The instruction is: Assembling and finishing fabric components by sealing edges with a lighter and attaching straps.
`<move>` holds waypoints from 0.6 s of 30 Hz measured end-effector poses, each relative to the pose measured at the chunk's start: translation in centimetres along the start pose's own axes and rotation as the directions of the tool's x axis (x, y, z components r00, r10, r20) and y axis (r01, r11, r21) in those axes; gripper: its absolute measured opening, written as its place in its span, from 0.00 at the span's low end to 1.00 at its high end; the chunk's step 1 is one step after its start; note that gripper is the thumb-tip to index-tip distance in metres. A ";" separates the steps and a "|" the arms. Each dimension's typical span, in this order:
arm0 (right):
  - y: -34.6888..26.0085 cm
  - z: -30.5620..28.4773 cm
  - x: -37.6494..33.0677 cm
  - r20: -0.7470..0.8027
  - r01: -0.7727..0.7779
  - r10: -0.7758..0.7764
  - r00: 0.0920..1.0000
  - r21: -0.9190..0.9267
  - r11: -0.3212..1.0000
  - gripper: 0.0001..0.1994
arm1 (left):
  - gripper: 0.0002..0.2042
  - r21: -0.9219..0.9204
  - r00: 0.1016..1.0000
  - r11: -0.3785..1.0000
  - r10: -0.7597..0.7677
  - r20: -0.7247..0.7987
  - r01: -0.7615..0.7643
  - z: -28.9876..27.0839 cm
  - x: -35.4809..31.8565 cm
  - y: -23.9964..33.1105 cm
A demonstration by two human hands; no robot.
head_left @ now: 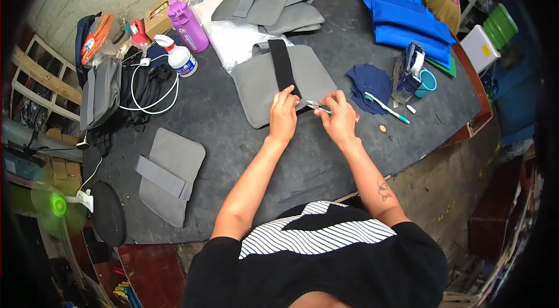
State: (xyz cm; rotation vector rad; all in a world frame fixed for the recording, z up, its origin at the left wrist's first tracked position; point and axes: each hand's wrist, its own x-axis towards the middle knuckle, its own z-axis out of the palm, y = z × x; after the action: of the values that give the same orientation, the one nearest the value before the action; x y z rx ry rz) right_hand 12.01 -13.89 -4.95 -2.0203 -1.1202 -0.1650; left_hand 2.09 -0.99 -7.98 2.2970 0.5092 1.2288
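Note:
A grey padded fabric piece with a wide black strap across it lies on the dark table in front of me. My left hand pinches the near end of the strap, close to the fabric's near edge. In my right hand is a pair of small scissors, the metal blades pointing left at the strap end. My fingers hide most of its handle. A bit of red shows beside the right hand, and I cannot tell whether it belongs to the scissors.
Left on the table lies another grey strapped piece; more grey pieces are stacked behind. A spray bottle and purple bottle stand far left. To the right are navy fabric, a toothbrush and blue bags.

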 end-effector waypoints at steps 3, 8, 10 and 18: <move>-0.9 0.0 0.3 -0.013 0.110 -0.112 0.994 -0.073 0.991 0.10 | 0.04 0.024 1.000 1.000 -0.012 -0.007 0.012 -0.1 0.2 0.0; -1.0 0.5 0.5 0.001 0.168 -0.170 0.986 -0.140 0.976 0.07 | 0.02 0.072 1.000 0.997 -0.017 0.020 0.016 -0.2 0.3 0.4; -0.7 0.7 0.4 0.000 0.152 -0.153 0.988 -0.117 0.981 0.07 | 0.03 0.031 1.000 0.999 -0.021 0.015 0.021 -0.5 0.2 0.3; 1.9 0.6 1.4 -0.138 -0.197 0.247 0.959 0.299 0.933 0.13 | 0.14 -0.373 0.815 0.859 -0.476 -0.330 0.351 -0.9 1.0 -1.0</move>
State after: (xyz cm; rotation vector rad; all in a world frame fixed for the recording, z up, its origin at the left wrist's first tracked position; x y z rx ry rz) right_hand 14.12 -13.09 -5.83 -1.8200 -0.7512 -0.0580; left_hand 1.76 0.54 -7.42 1.5574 0.8644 1.4446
